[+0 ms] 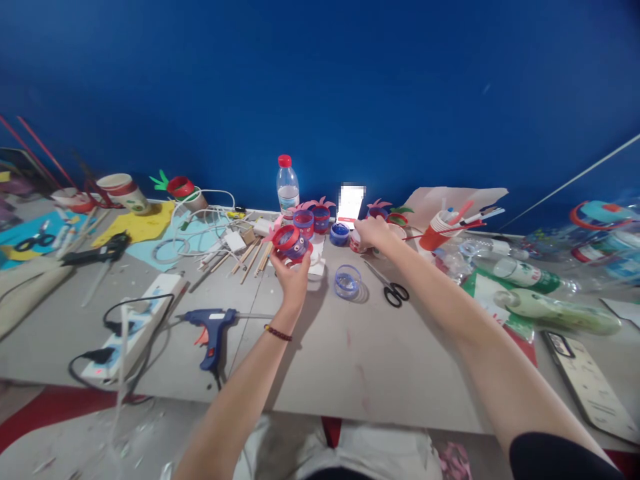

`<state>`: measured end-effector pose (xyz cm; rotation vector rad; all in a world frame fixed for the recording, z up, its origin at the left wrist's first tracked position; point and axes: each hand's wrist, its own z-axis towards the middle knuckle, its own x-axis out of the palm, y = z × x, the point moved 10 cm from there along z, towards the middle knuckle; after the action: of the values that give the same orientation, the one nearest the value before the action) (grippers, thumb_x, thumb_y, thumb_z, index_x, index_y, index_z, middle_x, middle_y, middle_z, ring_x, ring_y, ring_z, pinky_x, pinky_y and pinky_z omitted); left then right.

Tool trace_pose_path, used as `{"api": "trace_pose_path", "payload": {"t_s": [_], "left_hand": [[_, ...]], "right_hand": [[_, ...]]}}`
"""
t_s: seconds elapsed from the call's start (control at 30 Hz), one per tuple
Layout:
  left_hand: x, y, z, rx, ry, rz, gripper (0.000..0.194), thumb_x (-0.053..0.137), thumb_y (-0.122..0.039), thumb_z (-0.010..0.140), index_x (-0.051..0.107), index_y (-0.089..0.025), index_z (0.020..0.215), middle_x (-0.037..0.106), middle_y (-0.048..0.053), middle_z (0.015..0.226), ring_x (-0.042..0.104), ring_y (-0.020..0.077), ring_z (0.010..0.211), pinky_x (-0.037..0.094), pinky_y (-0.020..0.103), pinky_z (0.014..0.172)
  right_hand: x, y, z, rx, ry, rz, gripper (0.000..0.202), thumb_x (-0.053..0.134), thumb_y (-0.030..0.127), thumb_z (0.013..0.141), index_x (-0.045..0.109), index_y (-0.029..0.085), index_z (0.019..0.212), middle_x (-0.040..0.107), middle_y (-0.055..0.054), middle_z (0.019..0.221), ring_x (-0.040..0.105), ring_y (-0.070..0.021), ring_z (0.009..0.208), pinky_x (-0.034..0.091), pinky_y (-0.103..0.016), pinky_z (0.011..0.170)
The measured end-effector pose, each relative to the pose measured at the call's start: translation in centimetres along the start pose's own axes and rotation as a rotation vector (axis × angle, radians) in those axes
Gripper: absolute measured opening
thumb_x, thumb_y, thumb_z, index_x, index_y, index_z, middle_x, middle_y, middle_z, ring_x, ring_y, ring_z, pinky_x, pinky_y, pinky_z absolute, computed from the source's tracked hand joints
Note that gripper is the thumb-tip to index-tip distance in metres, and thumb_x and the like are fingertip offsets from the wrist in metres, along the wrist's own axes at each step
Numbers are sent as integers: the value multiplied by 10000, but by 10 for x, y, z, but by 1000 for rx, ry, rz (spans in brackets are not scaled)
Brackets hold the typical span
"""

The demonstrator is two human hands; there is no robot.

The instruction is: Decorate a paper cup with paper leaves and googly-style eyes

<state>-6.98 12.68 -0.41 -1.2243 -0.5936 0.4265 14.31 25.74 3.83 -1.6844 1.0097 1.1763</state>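
Note:
My left hand (292, 277) holds a small red and purple cup with googly eyes (291, 243), its fingers wrapped round the lower part. Beyond it stand two more red and purple cups (321, 219). My right hand (374, 233) reaches to the back of the table, its fingers bent down over a small red and white cup (356, 241); whether they grip it is hard to tell. A blue ring-shaped piece (340, 233) lies just left of that hand. Nearer me sits a clear cup with a blue rim (347, 283), with black-handled scissors (393, 291) to its right.
A blue glue gun (215, 333) and a white power strip (135, 327) lie on the left. A bottle (287, 187) and lit phone (351, 203) stand at the back. Right are a cup of markers (436, 232), plastic bottles (530, 275) and another phone (590, 383).

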Motion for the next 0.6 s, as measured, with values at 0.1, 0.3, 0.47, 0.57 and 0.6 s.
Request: {"api": "trace_pose_path", "payload": {"t_s": [0.1,0.3,0.47,0.57,0.6], "left_hand": [[1,0,-1,-14,14,3,743,787,-333,665,394,-229,1287,535,132,1259,589,214,1090,531,339,864],[2,-7,-3,-33,-2,-24,713,780,-285,666,406,-216,1269,539,139,1265,604,202,1060,522,323,863],[1,-6,-4,-52,-7,-15,703,778,-259,655,415,-212,1255,547,135,1250,605,197,1049,520,309,848],[2,-5,-4,-51,6,-9,711,780,-277,656,414,-217,1263,548,132,1250,605,201,1056,518,312,850],[3,-4,-4,-54,10,-8,715,780,-284,657,412,-215,1266,548,133,1251,605,204,1061,517,316,852]], "right_hand": [[3,1,3,8,-1,-32,535,818,259,599,623,140,1083,697,-192,1051,616,-367,1043,355,-467,943],[4,0,10,1,-45,-37,538,774,244,635,613,112,1131,685,-197,1099,597,-361,1078,372,-444,935],[2,-4,12,0,-59,-17,590,791,272,621,606,122,1162,670,-205,1129,596,-369,1070,440,-407,868],[0,-6,12,9,-71,6,590,793,278,632,605,133,1173,665,-201,1139,596,-364,1067,463,-385,834],[0,-7,11,11,-76,16,594,797,279,632,604,133,1175,663,-203,1141,596,-363,1064,468,-381,824]]}}
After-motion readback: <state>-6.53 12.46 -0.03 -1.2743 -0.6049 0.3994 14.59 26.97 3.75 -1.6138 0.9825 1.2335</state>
